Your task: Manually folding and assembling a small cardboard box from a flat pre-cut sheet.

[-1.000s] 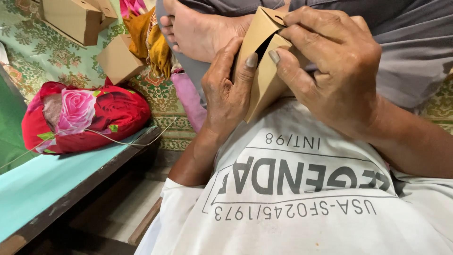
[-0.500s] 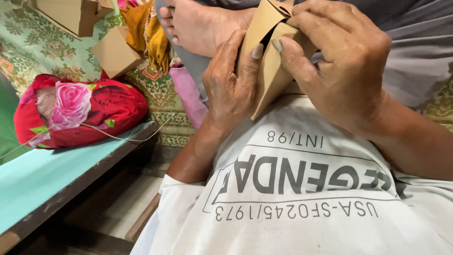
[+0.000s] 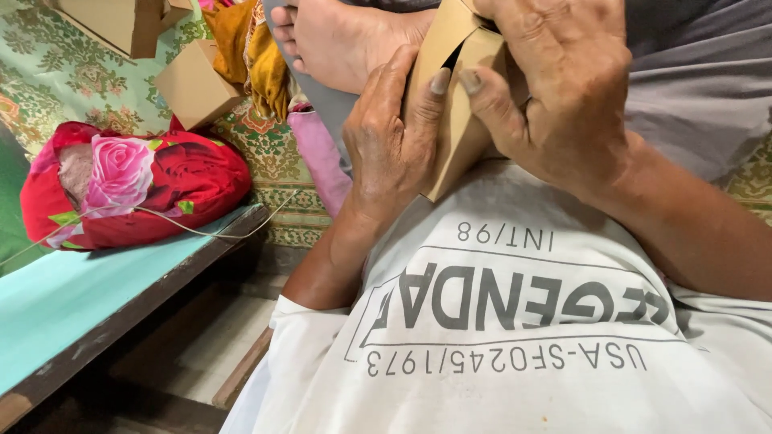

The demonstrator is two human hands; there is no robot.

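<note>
Both my hands hold a small brown cardboard box [image 3: 454,120] just above my white printed shirt [image 3: 515,321]. My left hand [image 3: 390,141] cups its left side, fingers pressed flat against the card. From above and the right, my right hand [image 3: 555,88] covers the box, fingertips pushing on a folded flap. The top of the box runs out of the frame. A bare foot [image 3: 346,40] rests just behind the box.
Two more brown cardboard boxes [image 3: 193,84] [image 3: 121,24] sit on a green patterned cloth [image 3: 48,88] at upper left. A red flowered bundle [image 3: 137,189] lies on a teal wooden ledge [image 3: 72,297]. Yellow cloth [image 3: 257,56] and a pink cushion [image 3: 322,161] lie beside the foot.
The box and both hands have shifted up toward the top of the view. My right fingers have pressed the flap closer to the box.
</note>
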